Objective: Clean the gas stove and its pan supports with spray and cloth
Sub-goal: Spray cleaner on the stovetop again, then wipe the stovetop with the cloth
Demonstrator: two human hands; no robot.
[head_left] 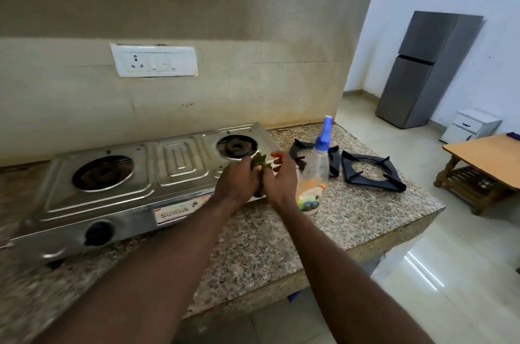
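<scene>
Green cloth (pixel 259 161); blue-topped spray bottle (pixel 315 172); speckled granite counter (pixel 351 208).

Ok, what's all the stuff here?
gas stove: one, silver, on the counter
pan supports: two, black, counter, right of stove
spray bottle: one, clear with blue nozzle, beside the stove
cloth: one, green, between both hands
counter: one, speckled granite, along the wall
switchboard: one, white, on the wall
fridge: one, grey, far right
cabinet: one, white, beside the fridge
table: one, wooden, right edge
left hand: one, holding the cloth
right hand: one, holding the cloth
</scene>
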